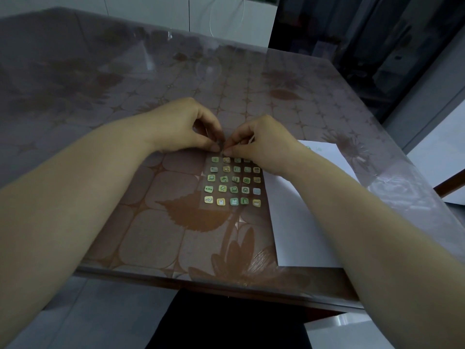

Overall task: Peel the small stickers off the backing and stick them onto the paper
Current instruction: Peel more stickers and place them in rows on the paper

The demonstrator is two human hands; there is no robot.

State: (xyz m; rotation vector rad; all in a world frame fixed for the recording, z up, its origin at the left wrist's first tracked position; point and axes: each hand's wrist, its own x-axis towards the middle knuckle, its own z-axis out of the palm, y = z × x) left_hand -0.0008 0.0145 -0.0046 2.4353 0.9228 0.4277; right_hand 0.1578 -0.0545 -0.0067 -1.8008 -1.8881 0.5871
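A clear backing sheet (232, 182) with several small green and yellow square stickers lies on the table in front of me. My left hand (187, 127) pinches the sheet's far edge with curled fingers. My right hand (261, 142) meets it fingertip to fingertip and pinches at a sticker there; the sticker itself is hidden between the fingers. A white paper (299, 222) lies to the right of the sheet, partly under my right forearm, with a few small green stickers (313, 148) near its far edge.
The table (151, 235) carries a brown floral cloth under a clear plastic cover. Its near edge runs just below the paper. A dark cabinet stands beyond the far right corner, and a white surface (453, 177) sits to the right.
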